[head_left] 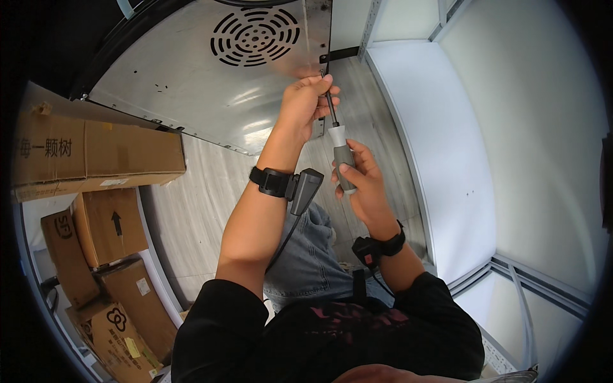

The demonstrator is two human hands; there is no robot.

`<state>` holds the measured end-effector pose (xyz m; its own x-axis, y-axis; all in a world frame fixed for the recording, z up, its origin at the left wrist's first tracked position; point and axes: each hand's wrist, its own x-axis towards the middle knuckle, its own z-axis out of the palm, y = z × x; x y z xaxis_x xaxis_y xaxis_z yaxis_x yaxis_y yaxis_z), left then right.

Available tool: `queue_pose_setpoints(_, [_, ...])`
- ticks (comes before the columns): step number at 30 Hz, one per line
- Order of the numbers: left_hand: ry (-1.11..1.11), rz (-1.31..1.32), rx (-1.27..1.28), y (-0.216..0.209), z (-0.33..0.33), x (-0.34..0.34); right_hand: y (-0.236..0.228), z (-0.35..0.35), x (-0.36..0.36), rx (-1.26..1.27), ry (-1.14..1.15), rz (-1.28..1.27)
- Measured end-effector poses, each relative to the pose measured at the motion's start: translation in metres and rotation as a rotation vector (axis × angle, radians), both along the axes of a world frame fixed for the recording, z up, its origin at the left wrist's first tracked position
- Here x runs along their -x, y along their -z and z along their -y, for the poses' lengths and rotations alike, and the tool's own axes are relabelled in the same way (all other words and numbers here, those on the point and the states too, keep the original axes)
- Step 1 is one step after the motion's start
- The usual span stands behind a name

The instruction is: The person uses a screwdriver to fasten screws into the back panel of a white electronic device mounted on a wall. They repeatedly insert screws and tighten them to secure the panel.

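My right hand [362, 175] is wrapped round the grey handle of a screwdriver [343, 156], its dark shaft running up and slightly left. My left hand [308, 102] is closed near the tip end, thumb and fingers pinched about the upper shaft at the edge of a metal panel [191, 96]. What the tip touches is too small to make out, partly hidden by the left fingers. The panel is silvery, with a round pattern of vent slots [255, 38] above and left of my hands.
Cardboard boxes [128, 150] are stacked on the left, some on a lower shelf. A white shelf [434, 134] curves along the right, with metal framing [543, 284] below it. Pale wood-look floor [198, 210] lies beneath. Each wrist wears a black strapped device [306, 191] with a cable.
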<state>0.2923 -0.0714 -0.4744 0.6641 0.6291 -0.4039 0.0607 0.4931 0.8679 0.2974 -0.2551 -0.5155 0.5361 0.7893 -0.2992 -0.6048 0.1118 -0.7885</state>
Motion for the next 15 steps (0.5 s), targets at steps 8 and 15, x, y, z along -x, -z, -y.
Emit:
queue_pose_setpoints(8, [0.013,0.008,-0.077,0.018,-0.009,-0.002,0.008,-0.008,0.007,0.124,0.011,0.267])
queue_pose_setpoints(15, [-0.010,0.055,-0.033,0.014,-0.006,-0.002,0.006,-0.001,-0.005,-0.054,-0.116,-0.150])
